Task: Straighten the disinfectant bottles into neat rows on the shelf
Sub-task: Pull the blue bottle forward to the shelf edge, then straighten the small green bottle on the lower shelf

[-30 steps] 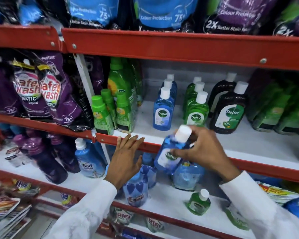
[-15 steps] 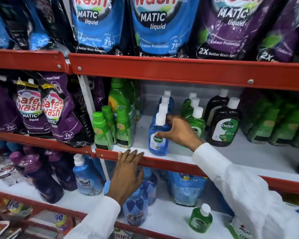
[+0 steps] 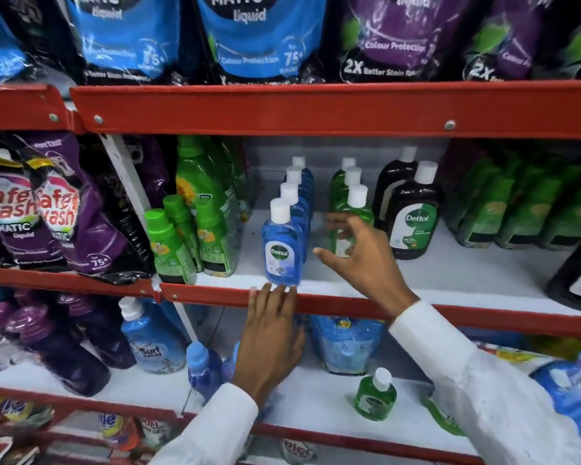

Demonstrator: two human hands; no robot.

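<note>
On the middle white shelf point(image 3: 433, 276) stands a row of blue Dettol bottles with white caps; the front blue bottle point(image 3: 281, 250) sits near the red shelf lip. To its right is a row of green Dettol bottles point(image 3: 351, 209), then two dark brown Dettol bottles point(image 3: 413, 216). My right hand point(image 3: 366, 260) hovers between the blue and green rows, fingers spread, holding nothing, partly covering the front green bottle. My left hand point(image 3: 272, 337) lies flat with its fingertips on the red shelf lip, just below the front blue bottle. A small green Dettol bottle point(image 3: 375, 396) stands alone on the lower shelf.
Green-capped bottles point(image 3: 171, 246) crowd the shelf left of the blue row. Purple Safewash pouches point(image 3: 54, 209) hang at far left. Green packs point(image 3: 530, 209) fill the right end. Pouches sit on the top shelf. The lower shelf holds a Surf bottle point(image 3: 151, 344) and blue pouches.
My right hand carried a blue Dettol bottle up from the lower level, set it at the front of the blue row, then let go and drew back to the right. My left hand rose to the shelf lip.
</note>
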